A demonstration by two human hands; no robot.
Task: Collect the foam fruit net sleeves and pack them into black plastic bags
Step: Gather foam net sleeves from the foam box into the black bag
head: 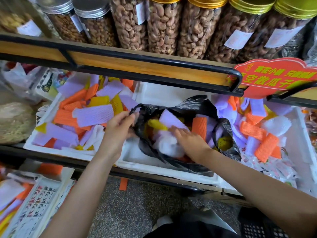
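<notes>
Black plastic bag: in white foam box, full of foam net sleeves. Left hand grip pinches its rim; right hand, fingers flat, presses sleeves down. Risk: springy sleeves rebounding out.

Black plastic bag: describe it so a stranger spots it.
Under the shelf of nut jars stand white foam boxes. The black plastic bag sits in the middle one, the left hand gripping its handle. Nothing else among the coloured sleeves is black.
</notes>
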